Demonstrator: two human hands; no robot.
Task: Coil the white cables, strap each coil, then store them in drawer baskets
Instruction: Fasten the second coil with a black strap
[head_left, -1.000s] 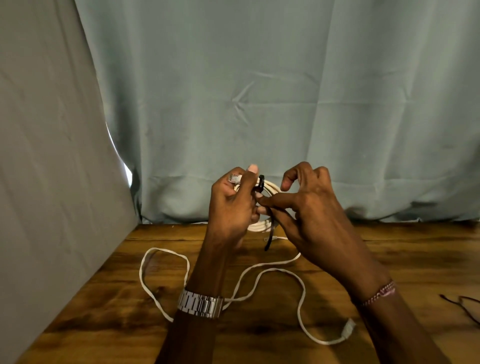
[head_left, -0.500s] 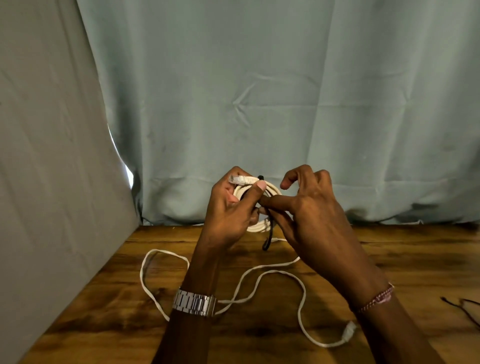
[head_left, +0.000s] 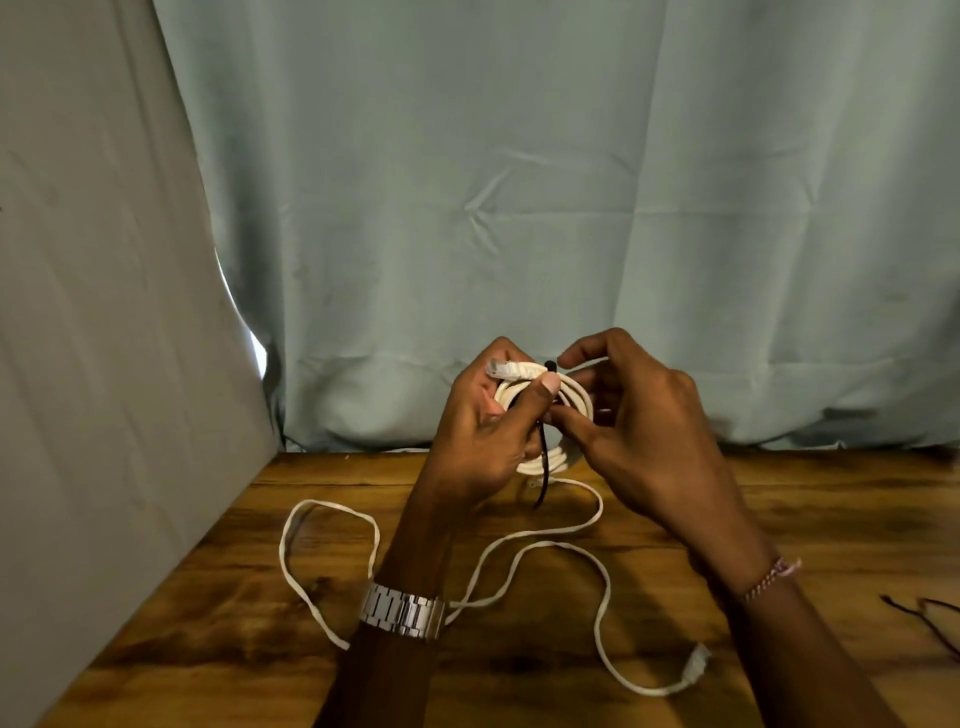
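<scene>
From the head view, your left hand (head_left: 483, 431) clasps the small round coil of flat white cable (head_left: 558, 415), thumb pressed over the top turns beside the clear plug end (head_left: 500, 369). The coil is held up in the air just above the far part of the table, in front of the curtain. Your right hand (head_left: 641, 436) pinches the thin black strap (head_left: 541, 470) against the coil, index finger curled over the top; the strap's tail hangs free below.

The strap looks only partly wrapped, so the risks lie there. If your left thumb eases off, the springy flat turns could fan open and the plug end flick out. If your right fingers slip off the narrow strap, it may drop from the coil before it closes. A second loose white cable (head_left: 597, 582) sprawls on the table under your wrists, its plug (head_left: 695, 665) near your right forearm; a sleeve or wrist could drag it toward the edge.

The surface is a dark-grained wooden tabletop (head_left: 779, 499). A pale grey-green fabric curtain (head_left: 519, 182) hangs behind it and a grey panel (head_left: 104, 364) stands to the left. Thin dark strands (head_left: 930, 618), perhaps more straps, lie at the right edge. No drawer baskets are in sight.
</scene>
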